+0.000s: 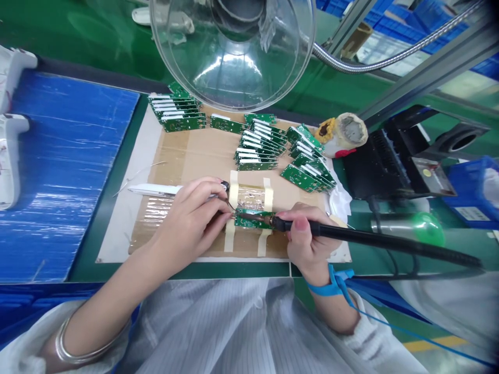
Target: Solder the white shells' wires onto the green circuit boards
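Note:
My right hand (pixel 307 234) grips a soldering iron (pixel 298 227), whose tip reaches left over a small green circuit board (pixel 253 222). This board lies on the cardboard between two strips of cream tape (pixel 230 240). At the board's left end, my left hand (pixel 195 218) is closed in a pinch on a thin dark wire (pixel 231 205), its end by the iron's tip. Past those fingers shows a small black round part (pixel 225 185). A long white piece (pixel 154 190) runs partly behind my left hand; its kind is unclear.
Rows of green circuit boards (pixel 259 145) stand at the back of the cardboard mat (pixel 202 156). A clear fume hood (pixel 234 67) hangs above. To the right are a black soldering stand (pixel 374 161) and a round pot (pixel 349 132). Blue sheeting (pixel 78 171) covers the left side.

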A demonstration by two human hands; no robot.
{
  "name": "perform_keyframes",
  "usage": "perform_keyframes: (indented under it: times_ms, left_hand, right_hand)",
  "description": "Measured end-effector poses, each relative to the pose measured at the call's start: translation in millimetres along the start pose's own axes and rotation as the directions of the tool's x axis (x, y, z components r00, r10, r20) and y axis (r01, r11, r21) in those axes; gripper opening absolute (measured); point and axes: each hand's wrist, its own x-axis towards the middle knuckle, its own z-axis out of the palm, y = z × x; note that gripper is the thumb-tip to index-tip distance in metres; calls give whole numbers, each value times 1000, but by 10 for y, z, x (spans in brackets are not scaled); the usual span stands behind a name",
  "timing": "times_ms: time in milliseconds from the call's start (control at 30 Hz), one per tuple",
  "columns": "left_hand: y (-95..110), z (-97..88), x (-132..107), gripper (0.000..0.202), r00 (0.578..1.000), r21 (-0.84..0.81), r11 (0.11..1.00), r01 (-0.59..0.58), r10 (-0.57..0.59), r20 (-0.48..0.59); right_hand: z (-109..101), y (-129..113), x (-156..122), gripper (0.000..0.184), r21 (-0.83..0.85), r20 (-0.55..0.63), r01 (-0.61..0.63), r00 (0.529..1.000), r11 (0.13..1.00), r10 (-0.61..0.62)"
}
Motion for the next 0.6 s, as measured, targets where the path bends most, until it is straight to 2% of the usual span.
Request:
perform_keyframes:
  times_ms: [300, 600]
  left_hand:
    - [38, 31, -15, 13, 1000, 0, 1000, 12, -12, -15]
    - [40, 35, -10, 13, 1000, -1, 1000, 7, -7, -20]
  right_hand:
    - [-5, -4, 8, 13, -24, 6, 38, 999, 999, -38]
    - [-10, -90, 65, 29, 20, -129, -3, 992, 1000, 5]
